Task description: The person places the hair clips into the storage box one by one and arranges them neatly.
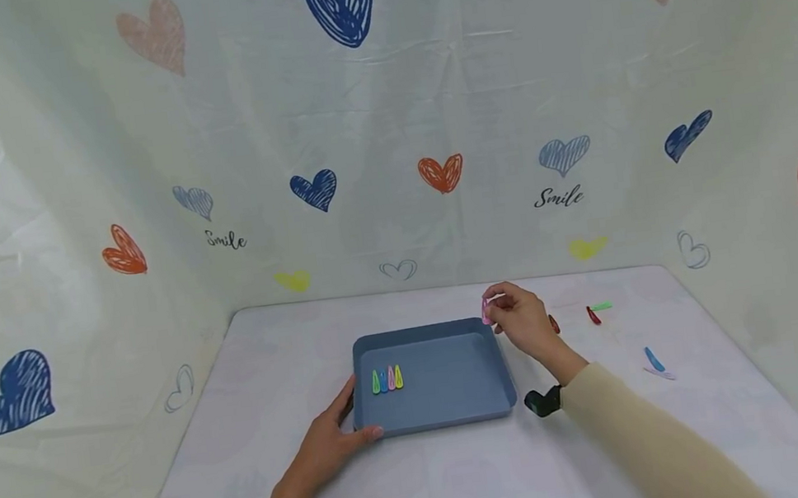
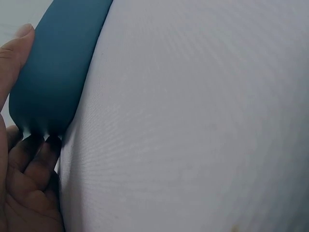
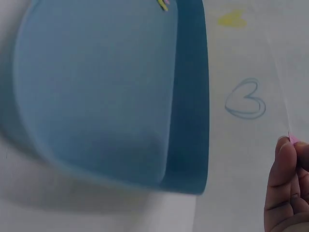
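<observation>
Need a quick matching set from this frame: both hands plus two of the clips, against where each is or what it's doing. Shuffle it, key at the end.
Column one
1. Left hand
2. Right hand
3. Yellow clip
4. Red clip beside a green clip

Column two
A. On the table, right of the tray
B. Gripping the tray at its left side
C. At the right end of the row inside the tray
D. Pinching a pink clip

Pairs: 1-B, 2-D, 3-C, 4-A
</observation>
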Motion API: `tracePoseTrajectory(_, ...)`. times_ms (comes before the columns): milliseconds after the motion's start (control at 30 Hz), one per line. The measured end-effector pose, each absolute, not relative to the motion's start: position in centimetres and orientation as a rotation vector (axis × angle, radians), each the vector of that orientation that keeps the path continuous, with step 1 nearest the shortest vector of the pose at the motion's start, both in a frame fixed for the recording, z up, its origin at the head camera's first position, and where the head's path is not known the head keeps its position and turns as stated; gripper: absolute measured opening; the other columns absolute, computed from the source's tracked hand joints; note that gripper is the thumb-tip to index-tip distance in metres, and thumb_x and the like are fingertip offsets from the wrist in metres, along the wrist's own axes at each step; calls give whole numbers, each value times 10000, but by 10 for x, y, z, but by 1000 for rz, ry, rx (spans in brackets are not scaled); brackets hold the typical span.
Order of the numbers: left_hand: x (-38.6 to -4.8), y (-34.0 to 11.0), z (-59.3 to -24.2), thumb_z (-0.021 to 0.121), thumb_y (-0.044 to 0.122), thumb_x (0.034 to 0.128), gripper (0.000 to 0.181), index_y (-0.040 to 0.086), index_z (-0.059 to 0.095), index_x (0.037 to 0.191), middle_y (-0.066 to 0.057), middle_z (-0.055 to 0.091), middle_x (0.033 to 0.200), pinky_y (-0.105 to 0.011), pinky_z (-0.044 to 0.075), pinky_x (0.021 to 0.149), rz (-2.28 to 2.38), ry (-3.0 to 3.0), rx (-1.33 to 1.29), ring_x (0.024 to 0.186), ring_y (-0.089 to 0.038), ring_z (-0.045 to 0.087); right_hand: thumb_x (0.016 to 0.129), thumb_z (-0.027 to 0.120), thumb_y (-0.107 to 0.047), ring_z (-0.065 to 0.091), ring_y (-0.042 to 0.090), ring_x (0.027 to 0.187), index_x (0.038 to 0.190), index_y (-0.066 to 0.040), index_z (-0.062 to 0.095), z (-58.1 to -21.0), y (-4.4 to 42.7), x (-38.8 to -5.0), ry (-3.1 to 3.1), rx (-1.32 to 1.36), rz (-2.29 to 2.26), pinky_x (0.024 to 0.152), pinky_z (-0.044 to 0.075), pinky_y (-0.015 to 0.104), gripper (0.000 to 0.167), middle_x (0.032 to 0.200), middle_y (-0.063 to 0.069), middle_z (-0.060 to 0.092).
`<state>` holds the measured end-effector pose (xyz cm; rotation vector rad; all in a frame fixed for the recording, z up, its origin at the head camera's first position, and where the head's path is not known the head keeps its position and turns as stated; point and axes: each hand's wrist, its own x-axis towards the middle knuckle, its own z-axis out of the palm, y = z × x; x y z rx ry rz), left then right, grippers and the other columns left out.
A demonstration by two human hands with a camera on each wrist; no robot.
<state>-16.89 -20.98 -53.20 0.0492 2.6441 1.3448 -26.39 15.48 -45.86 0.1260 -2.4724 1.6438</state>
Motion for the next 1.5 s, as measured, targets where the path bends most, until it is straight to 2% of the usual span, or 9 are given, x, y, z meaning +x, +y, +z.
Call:
tracePoseTrajectory(267, -169, -209, -530, 896, 537, 800, 1130, 243, 267, 1693, -134, 339, 1712, -627, 308, 1250, 1341, 2635, 39, 1579, -397, 318, 978, 707, -7, 735, 447, 832, 1206, -8, 714, -461, 114, -269, -2446, 149, 1820, 666, 647, 388, 228, 937, 151, 764)
tracePoseTrajectory(333, -169, -209, -529, 896, 534, 802, 1130, 246, 265, 1694, -132, 338, 1712, -630, 304, 1251, 1342, 2635, 39, 1584, -395, 309, 974, 709, -5, 736, 416, 784, 1210, 3, 712, -461, 105, -270, -2442, 169, 1834, 666, 650, 415, 235, 934, 151, 764)
tracePoseTrajectory(500, -169, -209, -531, 894, 530, 807, 1127, 233, 266, 1694, -138, 349, 1706, -626, 319, 1245, 1349, 2634, 50, 1577, -395, 325, 964, 718, 6, 708, 226, 651, 1196, -12, 720, -465, 86, -271, -2441, 190, 1879, 684, 652, 495, 232, 928, 145, 765)
tracePoseTrajectory(567, -170, -209, -531, 895, 528, 807, 1124, 235, 268, 1693, -135, 347, 1706, -620, 315, 1250, 1357, 2629, 52, 1577, -389, 325, 967, 715, 10, 697, 184, 633, 1189, -23, 723, -467, 80, -272, -2444, 192, 1886, 682, 653, 488, 224, 927, 138, 767)
tracePoseTrajectory(800, -172, -210, -530, 896, 532, 804, 1118, 247, 278, 1690, -139, 362, 1700, -634, 316, 1244, 1362, 2638, 49, 1574, -395, 332, 984, 701, -3, 720, 212, 661, 1203, -15, 714, -471, 62, -273, -2446, 178, 1936, 706, 658, 490, 220, 942, 147, 759)
tracePoseTrajectory(1033, -171, -209, -531, 894, 549, 797, 1121, 247, 285, 1688, -130, 370, 1698, -633, 328, 1238, 1339, 2643, 26, 1574, -395, 333, 992, 700, -30, 720, 196, 638, 1182, -19, 712, -491, 50, -275, -2534, 155, 1914, 649, 655, 413, 191, 853, 99, 733)
tracePoseTrajectory(1267, -171, -209, -533, 895, 551, 793, 1120, 251, 290, 1687, -127, 376, 1695, -624, 344, 1233, 1337, 2654, 30, 1563, -386, 361, 994, 689, -42, 677, 154, 565, 1149, -56, 716, -502, 40, -271, -2644, 142, 1825, 570, 601, 305, 157, 806, 73, 718)
tracePoseTrajectory(1500, -170, -209, -532, 893, 545, 799, 1119, 251, 282, 1689, -128, 368, 1699, -624, 335, 1238, 1345, 2642, 34, 1569, -391, 346, 983, 698, -44, 673, 159, 564, 1140, -54, 716, -511, 34, -266, -2697, 178, 1784, 547, 587, 299, 158, 781, 59, 716)
